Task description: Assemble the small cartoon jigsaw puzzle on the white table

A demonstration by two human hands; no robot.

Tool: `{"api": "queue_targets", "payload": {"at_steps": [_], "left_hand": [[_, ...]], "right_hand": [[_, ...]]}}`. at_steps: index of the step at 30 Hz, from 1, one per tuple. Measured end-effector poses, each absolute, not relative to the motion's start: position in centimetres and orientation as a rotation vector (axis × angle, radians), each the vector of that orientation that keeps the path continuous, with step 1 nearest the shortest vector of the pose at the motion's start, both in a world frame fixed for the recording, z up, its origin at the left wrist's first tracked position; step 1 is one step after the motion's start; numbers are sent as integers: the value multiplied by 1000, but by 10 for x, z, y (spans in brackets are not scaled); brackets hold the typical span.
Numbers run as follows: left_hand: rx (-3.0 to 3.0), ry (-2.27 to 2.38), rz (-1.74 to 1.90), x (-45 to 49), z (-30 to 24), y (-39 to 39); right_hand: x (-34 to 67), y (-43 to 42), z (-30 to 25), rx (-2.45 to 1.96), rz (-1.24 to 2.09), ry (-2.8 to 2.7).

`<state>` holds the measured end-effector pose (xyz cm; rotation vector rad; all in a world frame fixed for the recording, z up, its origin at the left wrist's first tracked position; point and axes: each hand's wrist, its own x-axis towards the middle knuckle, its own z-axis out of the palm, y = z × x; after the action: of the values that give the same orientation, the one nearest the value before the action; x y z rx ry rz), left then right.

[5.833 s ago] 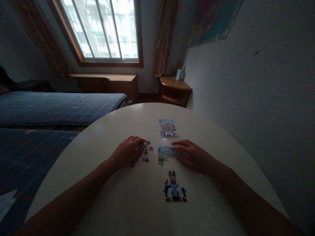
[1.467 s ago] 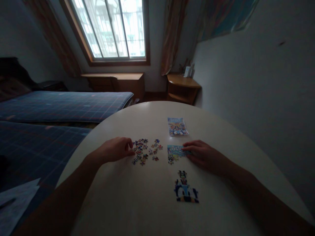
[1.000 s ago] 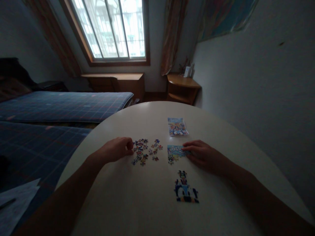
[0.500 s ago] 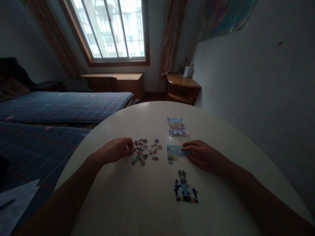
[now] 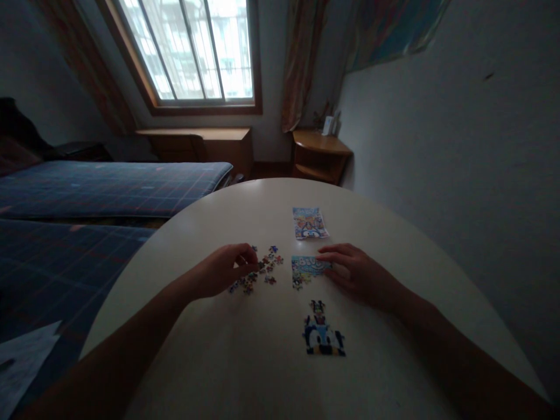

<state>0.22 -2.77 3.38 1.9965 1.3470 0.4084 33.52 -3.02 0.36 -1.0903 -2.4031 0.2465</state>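
My left hand [image 5: 223,271] hovers over the loose puzzle pieces [image 5: 249,283], thumb and forefinger pinched on what looks like a small puzzle piece [image 5: 261,265]. The hand covers part of the pile; more pieces [image 5: 273,249] show just beyond its fingertips. To the right, a joined puzzle section with blue lettering [image 5: 306,265] lies flat. My right hand [image 5: 361,271] rests at its right edge, fingers stretched out and touching it, hiding that end. Closer to me is another joined section [image 5: 324,338] with a blue cartoon dog face and a narrow column of pieces on top.
A printed picture sheet [image 5: 310,223] lies on the round white table [image 5: 245,216] beyond the puzzle. At the left is a bed with a blue plaid cover [image 5: 109,186], with papers [image 5: 28,361] nearer me. A white wall [image 5: 437,146] borders the right side.
My left hand has moved right across the pile, its fingers still pinched. My right hand stays at the lettered section. The view has shifted slightly.
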Motion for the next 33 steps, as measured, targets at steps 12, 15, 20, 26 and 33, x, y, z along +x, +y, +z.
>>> {"api": "queue_targets", "payload": {"at_steps": [12,15,20,26,33], "left_hand": [[1931,1177,549,53,9,-51],[1878,1178,554,58,8,-52],[1837,1151,603,65,9,-54],[1821,1152,600,69,4,-56],[1885,1175,587,69,2,-57]], "right_hand": [[292,-61,14,-933,267,-2395],[292,-59,14,-876,299,-2422],[296,-55,14,-840,341,-2459],[296,-52,13,-792,439,-2475],[302,-49,15,-831,456,-2453]]}}
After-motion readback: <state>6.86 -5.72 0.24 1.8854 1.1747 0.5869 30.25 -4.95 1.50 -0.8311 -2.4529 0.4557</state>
